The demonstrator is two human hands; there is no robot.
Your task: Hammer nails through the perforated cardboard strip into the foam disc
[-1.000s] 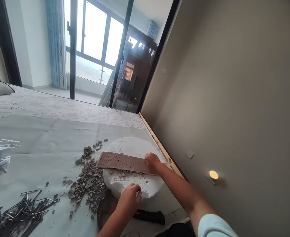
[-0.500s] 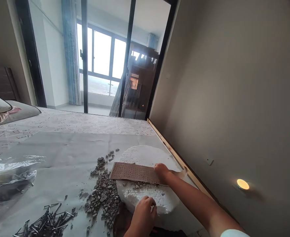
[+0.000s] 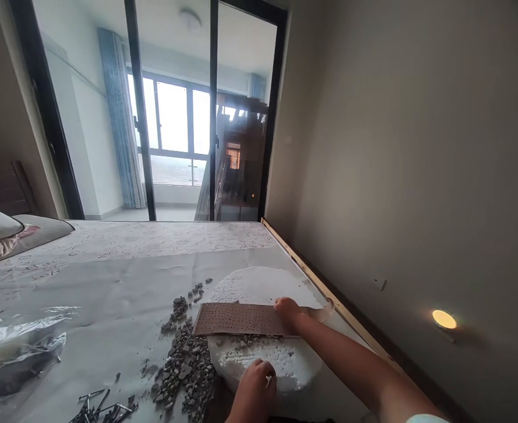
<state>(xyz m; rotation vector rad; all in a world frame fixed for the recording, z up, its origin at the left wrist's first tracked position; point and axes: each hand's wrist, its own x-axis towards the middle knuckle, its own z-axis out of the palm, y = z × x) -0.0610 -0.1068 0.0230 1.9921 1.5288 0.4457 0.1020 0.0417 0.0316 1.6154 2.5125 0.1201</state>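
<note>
A round white foam slab (image 3: 263, 288) lies on a sheet-covered bed (image 3: 109, 276). A brown perforated strip (image 3: 236, 319) rests flat across the slab. My right hand (image 3: 288, 310) presses down on the strip's right end, fingers closed on it. My left hand (image 3: 252, 390) is curled at the slab's near edge, pinching something small and pale that I cannot make out. Grey stone rubble (image 3: 180, 361) is heaped against the slab's left side, with some bits under the strip.
A pile of dark nails (image 3: 103, 411) lies at the lower left. A clear plastic bag (image 3: 16, 346) sits further left. Pillows (image 3: 3, 232) are at the far left. A wooden bed rail (image 3: 325, 288) runs along the wall, with a lit night light (image 3: 444, 319). Glass sliding doors (image 3: 175, 117) stand beyond.
The view has tilted up, showing more of the room and less of the nails. My hands have stayed on the strip and at the slab's edge.
</note>
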